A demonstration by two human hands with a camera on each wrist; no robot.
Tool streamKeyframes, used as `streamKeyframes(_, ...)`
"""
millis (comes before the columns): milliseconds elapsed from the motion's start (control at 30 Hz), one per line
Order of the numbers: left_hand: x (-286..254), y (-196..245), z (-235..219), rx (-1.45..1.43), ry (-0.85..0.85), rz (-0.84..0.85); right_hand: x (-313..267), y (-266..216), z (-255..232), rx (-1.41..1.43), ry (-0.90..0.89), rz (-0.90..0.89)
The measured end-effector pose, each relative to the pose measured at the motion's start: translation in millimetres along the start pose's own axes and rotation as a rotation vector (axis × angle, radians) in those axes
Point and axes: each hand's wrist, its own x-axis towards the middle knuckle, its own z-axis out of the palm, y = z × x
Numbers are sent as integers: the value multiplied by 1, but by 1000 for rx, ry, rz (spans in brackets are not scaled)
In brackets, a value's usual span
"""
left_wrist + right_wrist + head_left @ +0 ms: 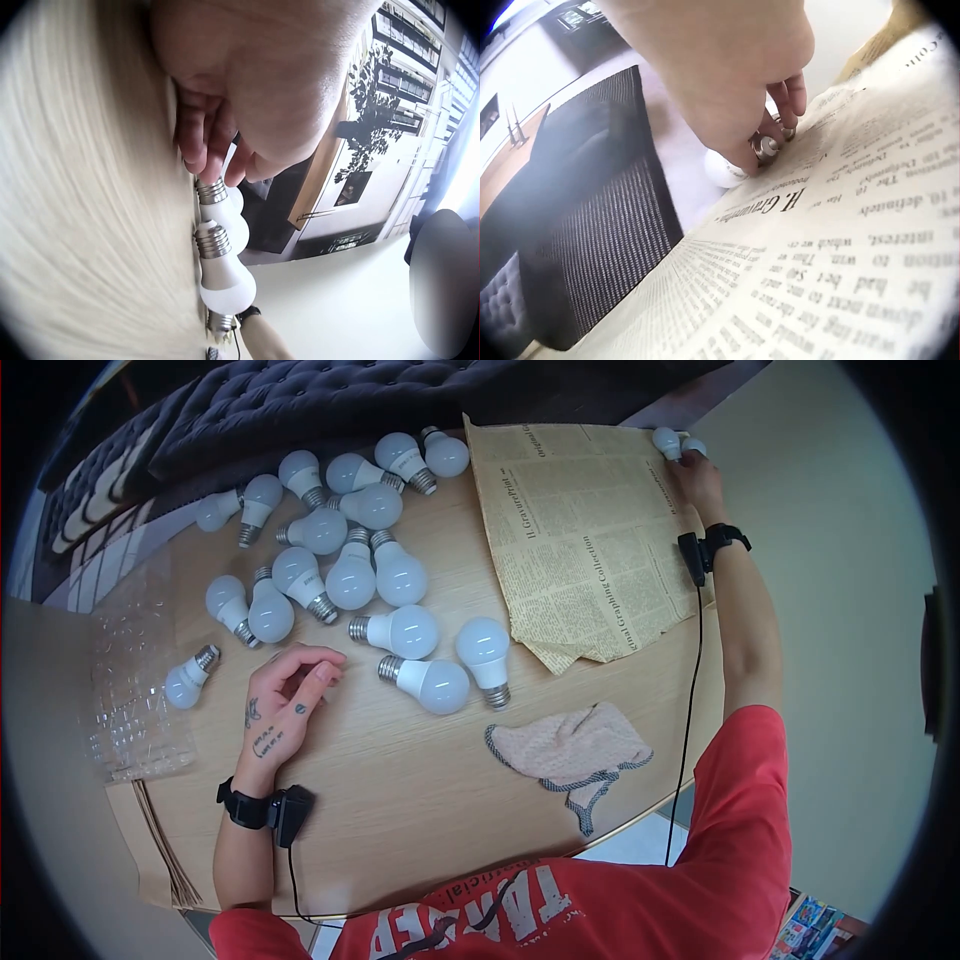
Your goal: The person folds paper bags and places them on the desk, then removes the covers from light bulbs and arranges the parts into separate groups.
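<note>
At the far right corner of the printed brown paper [590,550], my right hand [703,488] holds a white light bulb [724,171] by its metal base, low over the sheet. A second bulb [693,447] sits right beside it, its base among the same fingers in the right wrist view; I cannot tell whether it too is gripped. My left hand [285,705] rests on the wooden table with fingers loosely curled and nothing in them. Close ahead of its fingertips lie several loose bulbs [425,682], their screw bases toward that hand in the left wrist view [225,281].
Many more bulbs [350,575] cover the table's left and back. A clear plastic tray [135,690] lies at the left edge, with folded brown cardboard [150,840] below it. A pink cloth [575,745] lies near the front. A dark tufted sofa [330,405] stands behind the table.
</note>
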Motion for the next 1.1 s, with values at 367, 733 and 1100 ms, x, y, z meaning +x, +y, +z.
streamKeyframes(367,0,-1,0,4,4,19,0,4,-5,-25,4,11)
streamKeyframes(733,0,0,1,-16,15,9,24,8,0,-102,-66,19)
streamKeyframes(1100,0,-1,0,-11,18,16,20,0,0,-106,-78,79)
